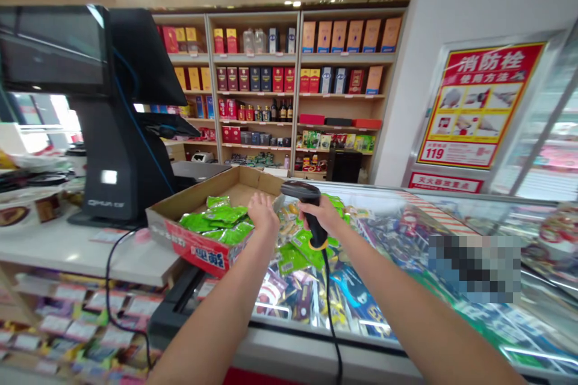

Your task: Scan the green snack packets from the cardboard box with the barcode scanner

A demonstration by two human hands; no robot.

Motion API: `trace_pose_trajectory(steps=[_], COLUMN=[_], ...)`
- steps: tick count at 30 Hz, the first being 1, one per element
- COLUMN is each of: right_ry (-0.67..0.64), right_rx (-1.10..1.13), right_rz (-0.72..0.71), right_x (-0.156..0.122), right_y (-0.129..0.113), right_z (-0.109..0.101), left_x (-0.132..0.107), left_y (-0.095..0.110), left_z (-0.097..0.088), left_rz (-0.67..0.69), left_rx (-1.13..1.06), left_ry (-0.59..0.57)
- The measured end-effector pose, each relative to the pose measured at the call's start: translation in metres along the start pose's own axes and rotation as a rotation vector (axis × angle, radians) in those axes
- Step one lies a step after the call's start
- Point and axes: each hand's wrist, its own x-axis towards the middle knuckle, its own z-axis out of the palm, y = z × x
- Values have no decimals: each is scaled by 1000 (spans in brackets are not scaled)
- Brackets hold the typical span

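Your right hand [323, 215] is closed firmly around the handle of a black barcode scanner [306, 192], just beside the right-hand edge of the cardboard box [212, 192], with the scanner's head pointing up and away from you. Its cable [332, 313] drops from the butt of the handle, down past the front of the box's side. Your left hand [263, 215] is open, palm down, fingers slightly spread, at the box's near right corner; you don't seem to have hold of anything with it, though what lies right under the palm is hidden.

So far, a heap of green packets [217, 222] sits inside the box, filling only its front part, with bare cardboard showing behind them. More green packets [293, 258] lie outside it, to its right, mixed with other snack bags on the glass-topped freezer [361, 328]. To the box's left stands the black till screen [129, 126], and well behind the box are shelves of boxed bottles [255, 78].
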Motion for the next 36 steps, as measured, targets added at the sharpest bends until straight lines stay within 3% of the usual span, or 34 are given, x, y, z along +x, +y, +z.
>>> trace_pose_trajectory(steps=[3,7,10,13,16,21,25,32,36], right_ry=[23,109,182,240,270,274,258,268,262], right_rx=[9,60,100,132,171,171,143,159,164], right_rz=[17,45,58,81,94,123,119,78,70], right_x=[-3,-9,-18,-28,-35,-36,-37,-39,-38], right_y=[8,20,30,40,49,62,61,56,57], right_z=[-8,-33,-55,-75,-88,-96,-95,-93,-93], left_x=[0,-1,-5,-11,-14,-15,-15,-19,-20], left_y=[-13,-27,-32,-32,-32,-34,-36,-33,-35], left_z=[-7,-17,-25,-31,-35,-40,-40,-34,-33], left_rz=[-13,-42,130,381,447,402,403,299,9], left_rx=[163,672,1072,1427,1705,1917,1898,1567,1223], left_ry=[-165,-626,-933,-1092,-1219,-1311,-1295,-1225,-1147])
